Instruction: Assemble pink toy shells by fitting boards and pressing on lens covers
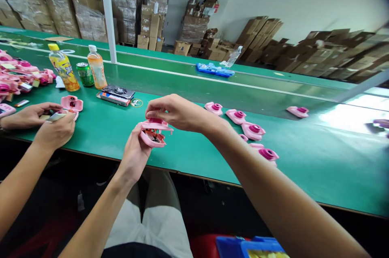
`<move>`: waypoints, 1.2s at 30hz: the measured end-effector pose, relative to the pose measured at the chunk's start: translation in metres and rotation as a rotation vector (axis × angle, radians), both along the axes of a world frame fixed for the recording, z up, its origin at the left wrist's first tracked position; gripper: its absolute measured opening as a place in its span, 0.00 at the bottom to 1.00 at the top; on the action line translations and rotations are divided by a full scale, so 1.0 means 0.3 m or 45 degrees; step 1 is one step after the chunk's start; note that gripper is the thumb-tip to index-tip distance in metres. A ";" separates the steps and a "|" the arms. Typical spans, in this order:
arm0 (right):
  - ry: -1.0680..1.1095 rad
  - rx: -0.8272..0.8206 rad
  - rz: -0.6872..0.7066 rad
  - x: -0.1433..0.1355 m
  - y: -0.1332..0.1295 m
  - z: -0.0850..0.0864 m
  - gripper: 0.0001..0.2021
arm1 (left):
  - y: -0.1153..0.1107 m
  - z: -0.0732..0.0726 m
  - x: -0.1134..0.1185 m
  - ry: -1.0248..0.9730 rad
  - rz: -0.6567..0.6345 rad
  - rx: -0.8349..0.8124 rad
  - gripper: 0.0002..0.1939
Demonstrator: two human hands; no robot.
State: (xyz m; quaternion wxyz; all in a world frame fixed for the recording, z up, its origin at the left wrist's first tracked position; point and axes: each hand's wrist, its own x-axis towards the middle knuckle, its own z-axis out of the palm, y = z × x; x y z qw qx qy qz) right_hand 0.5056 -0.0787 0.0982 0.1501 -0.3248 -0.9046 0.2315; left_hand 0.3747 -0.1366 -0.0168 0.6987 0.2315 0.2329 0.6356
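Observation:
A pink toy camera stands apart in two halves just above the green table's near edge. My left hand [135,154] is closed around the lower shell [153,141], where wires and small parts show inside. From above, my right hand [173,110] grips the front cover [157,126] by its dark pink lens ring. The cover sits over the lower shell, with a gap between them on the side facing me. My fingers partly hide the lens.
Several pink toy cameras [254,130] lie to the right. At left, a co-worker's hands [56,132] work on an opened pink camera [72,104] beside a pink pile [21,73]. Bottles [96,69], a green can [85,74] and a flat box [117,94] stand behind.

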 end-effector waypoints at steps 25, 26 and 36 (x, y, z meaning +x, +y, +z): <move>0.069 -0.349 -0.353 0.057 -0.033 -0.075 0.18 | -0.017 -0.060 0.006 0.436 0.095 0.191 0.23; 0.102 -0.382 -0.251 0.062 -0.035 -0.073 0.19 | -0.012 -0.060 0.004 0.387 0.079 0.170 0.22; 0.151 -0.190 -0.381 0.089 -0.038 -0.064 0.17 | -0.015 -0.034 -0.008 0.218 0.169 0.079 0.16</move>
